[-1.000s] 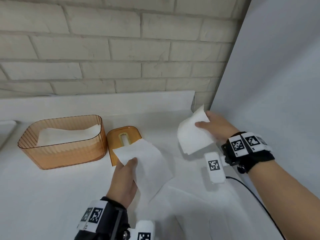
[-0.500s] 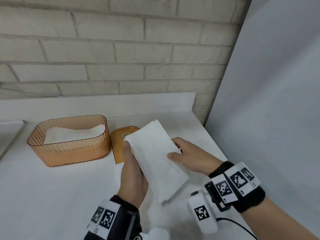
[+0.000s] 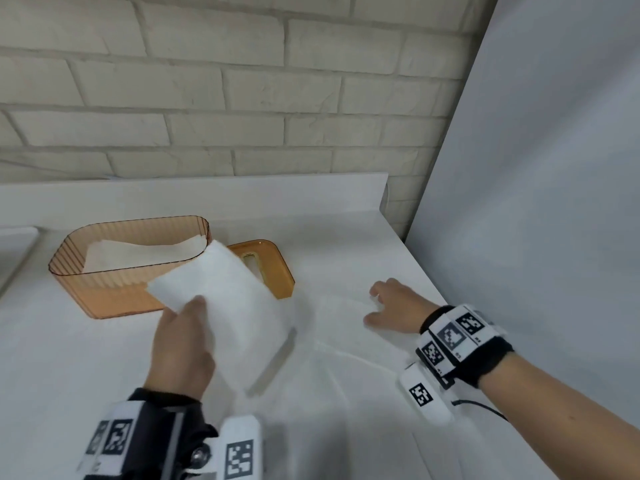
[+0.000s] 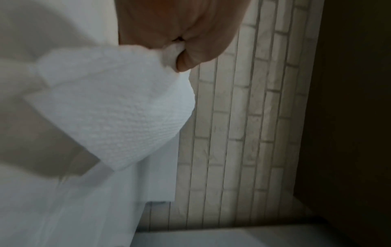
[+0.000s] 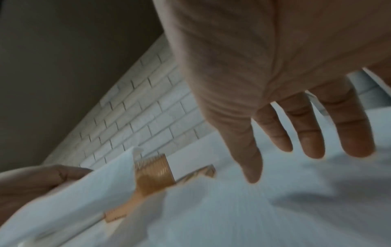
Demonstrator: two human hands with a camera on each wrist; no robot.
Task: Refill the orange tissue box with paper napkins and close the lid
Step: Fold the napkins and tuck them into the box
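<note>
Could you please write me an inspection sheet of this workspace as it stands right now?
Surface: white counter, a thin clear sheet lying on its right part.
Job's things: orange box open, napkins inside; lid lying beside it; napkin stack held above the counter.
Clutter: nothing seen.
Grippers: left hand grips the napkin stack; right hand open, fingers spread low over the counter.
Cables: black cable trailing from the right wrist.
Surroundings: brick wall behind, grey panel to the right.

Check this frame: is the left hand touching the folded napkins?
Touching. The left wrist view shows the left hand pinching a corner of the folded napkins; the head view shows its thumb lying on top of them.
</note>
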